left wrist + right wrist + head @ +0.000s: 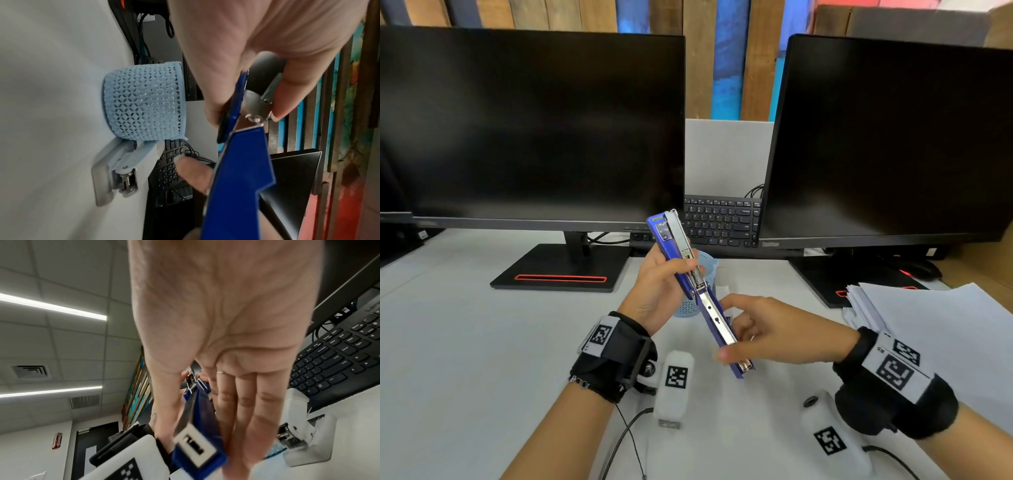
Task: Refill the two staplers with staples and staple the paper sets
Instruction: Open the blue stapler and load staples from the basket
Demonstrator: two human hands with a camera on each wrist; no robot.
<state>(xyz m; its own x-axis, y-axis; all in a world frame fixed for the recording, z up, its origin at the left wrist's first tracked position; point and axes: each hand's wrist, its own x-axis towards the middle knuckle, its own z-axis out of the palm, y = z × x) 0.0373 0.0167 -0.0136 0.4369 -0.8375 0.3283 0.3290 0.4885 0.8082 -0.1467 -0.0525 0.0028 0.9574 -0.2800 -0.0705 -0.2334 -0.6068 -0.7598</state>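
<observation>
A blue stapler (665, 236) is swung open in the air above the desk. My left hand (671, 270) grips its upper half near the hinge (254, 119), thumb in front. The silver-lined base (717, 320) slants down toward me, and my right hand (743, 329) pinches it between the thumb and nearly straight fingers (244, 404). A second, white-grey stapler (123, 168) lies on the desk beside a light blue mesh cup (144, 104); it also shows in the right wrist view (298, 434). A fanned stack of white paper (935, 329) lies at the right. No staples are visible.
Two dark monitors (534, 126) (893, 144) stand at the back of the white desk (465, 342), with a black keyboard (722, 219) between them. A mouse (921, 269) sits at far right. Cables (626, 442) trail from my wrist cameras near the front edge.
</observation>
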